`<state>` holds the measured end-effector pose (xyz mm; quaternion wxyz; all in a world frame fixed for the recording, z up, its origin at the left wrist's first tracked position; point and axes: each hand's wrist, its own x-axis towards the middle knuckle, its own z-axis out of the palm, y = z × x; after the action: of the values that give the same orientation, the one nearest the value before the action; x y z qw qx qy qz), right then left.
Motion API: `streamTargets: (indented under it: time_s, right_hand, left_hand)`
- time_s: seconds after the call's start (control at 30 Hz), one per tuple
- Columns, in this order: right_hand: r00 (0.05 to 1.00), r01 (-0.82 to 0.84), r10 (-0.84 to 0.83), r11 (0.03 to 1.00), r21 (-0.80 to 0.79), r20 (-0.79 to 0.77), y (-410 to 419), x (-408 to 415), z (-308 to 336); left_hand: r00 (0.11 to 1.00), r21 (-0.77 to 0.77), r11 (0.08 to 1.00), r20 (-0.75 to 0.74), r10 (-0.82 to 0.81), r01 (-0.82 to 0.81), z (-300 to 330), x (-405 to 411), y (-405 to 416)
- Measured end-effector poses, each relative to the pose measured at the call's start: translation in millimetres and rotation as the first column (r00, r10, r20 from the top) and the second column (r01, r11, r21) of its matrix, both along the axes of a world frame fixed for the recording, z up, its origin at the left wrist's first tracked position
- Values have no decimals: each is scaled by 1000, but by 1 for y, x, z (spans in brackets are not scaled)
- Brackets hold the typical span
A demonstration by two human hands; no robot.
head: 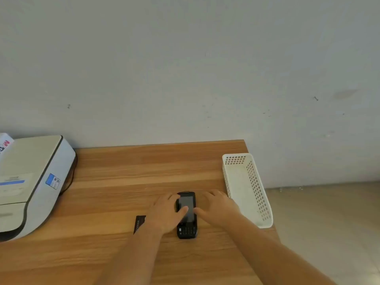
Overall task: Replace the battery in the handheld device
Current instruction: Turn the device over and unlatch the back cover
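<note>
Judging by the handheld device [186, 214] lying screen-up on the tabletop [127, 177], we have barely begun: our left hand [165, 212] rests open with its thumb on the screen, our right hand [218, 208] open beside it, battery compartment unopened.

Wooden table [127, 175] against a grey wall [185, 68], white and grey printer [30, 182] at its left edge with a black cable [68, 183] behind, empty white perforated basket [239, 186] at its right edge
</note>
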<state>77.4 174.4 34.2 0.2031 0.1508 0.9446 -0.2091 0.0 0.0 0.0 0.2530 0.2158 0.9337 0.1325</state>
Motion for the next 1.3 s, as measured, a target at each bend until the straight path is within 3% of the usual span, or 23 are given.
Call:
streamTargets:
  time_s: [0.27,0.43,0.7,0.97,1.17,1.3]
  right_hand:
    - [998,-54,55,996,70,-15,14,13,-10]
    - [999,-34,34,999,16,-29,12,15,-12]
    - [999,-33,33,999,-11,-35,8,10,-9]
    - [999,-4,3,1000,-2,-47,9,6,-15]
    - [998,-18,20,999,32,-64,10,7,-15]
    - [998,-21,23,999,49,-54,11,10,-14]
  left_hand:
    - [998,-130,990,-37,49,-54,-29,27,40]
    - [992,-241,963,-64,109,-121,-42,36,56]
    - [985,-248,959,-131,108,-138,-49,43,65]
    - [981,-145,972,-78,177,-187,-47,35,58]
    - [953,23,956,82,290,-293,-49,26,44]
    - [896,162,891,216,387,-424,-46,24,35]
